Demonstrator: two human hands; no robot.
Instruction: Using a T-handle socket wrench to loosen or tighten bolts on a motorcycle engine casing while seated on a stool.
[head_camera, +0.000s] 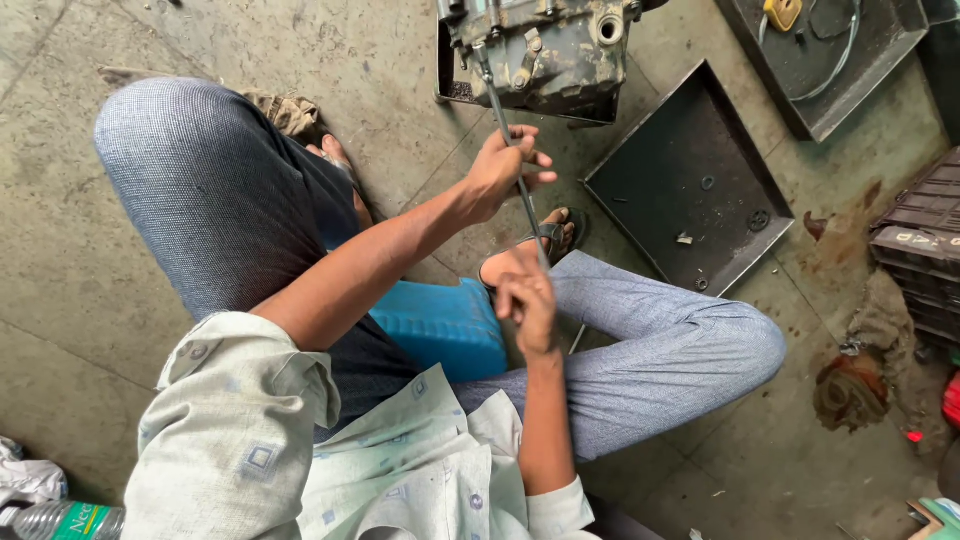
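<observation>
The person sat on a low blue stool (445, 325) on the concrete floor (60, 250), knees spread wide. Nearest to the body, the right hand (527, 305) was closed tight around the lower end of a long thin metal rod (520, 180). A little farther out, the left hand (505, 168) was wrapped around the middle of the same rod, so the two hands were apart, one above the other. The rod ran up and away to a dirty grey engine block (545, 50) that stood on the floor near the far edge of the view, and its tip touched the block's near side. Just right of the block lay a flat dark metal tray (650, 170) with a few small washers in it. The rod looked thin and the block greasy, so a hard push might make the tip slip off and hit the sandalled foot (530, 250) underneath.
</observation>
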